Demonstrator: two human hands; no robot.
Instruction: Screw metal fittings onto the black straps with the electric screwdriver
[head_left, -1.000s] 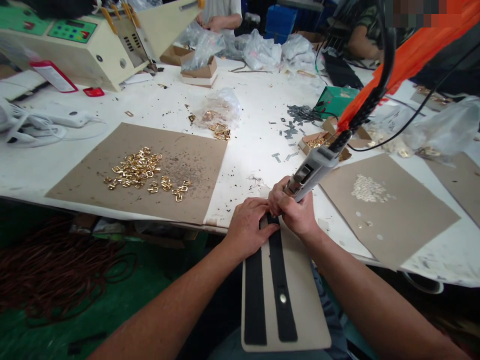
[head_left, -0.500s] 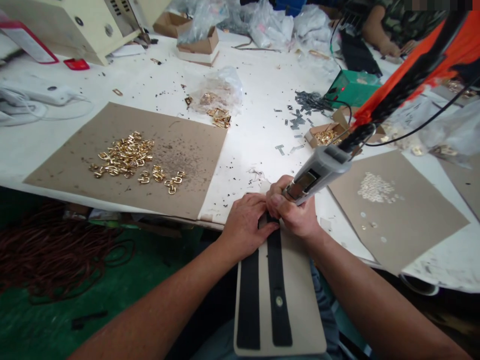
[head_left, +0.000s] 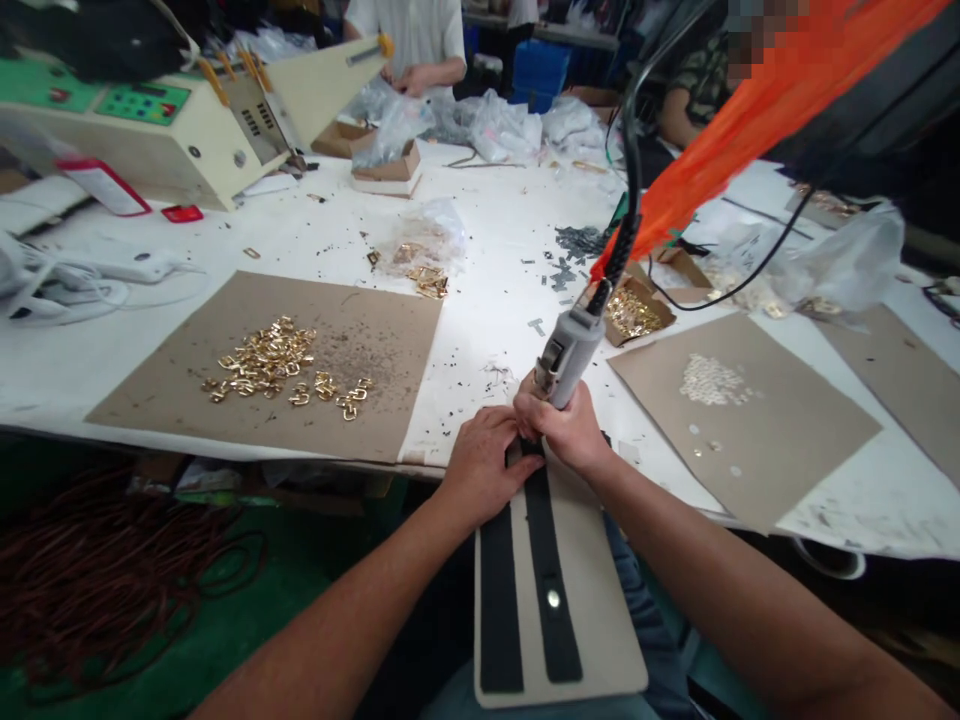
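My right hand (head_left: pixel 556 425) is wrapped round the lower end of a grey electric screwdriver (head_left: pixel 571 350) with a cord and orange cloth at its top. The tool leans, and its tip is hidden by my fingers. Close against it, my left hand (head_left: pixel 486 462) bends its fingers over the far end of a black strap (head_left: pixel 544 535), thumb pressing the strap down. This strap carries a shiny round metal piece (head_left: pixel 553 598) near its close end. It lies on a beige board (head_left: pixel 600 600) beside a second black strap (head_left: pixel 499 610). The board extends from the table edge over my lap.
A pile of gold buckles (head_left: pixel 274 355) lies on a brown sheet (head_left: pixel 172 400) at left. Small pale discs (head_left: pixel 709 380) are on another sheet (head_left: pixel 795 430) at right. A carton (head_left: pixel 652 325) holds gold parts. Beige machine (head_left: pixel 187 140) back left; other people sit across the table.
The view has tilted up, showing more of the table's far side and a person there. Both hands keep their hold beside each other; the screwdriver stands slightly more upright.
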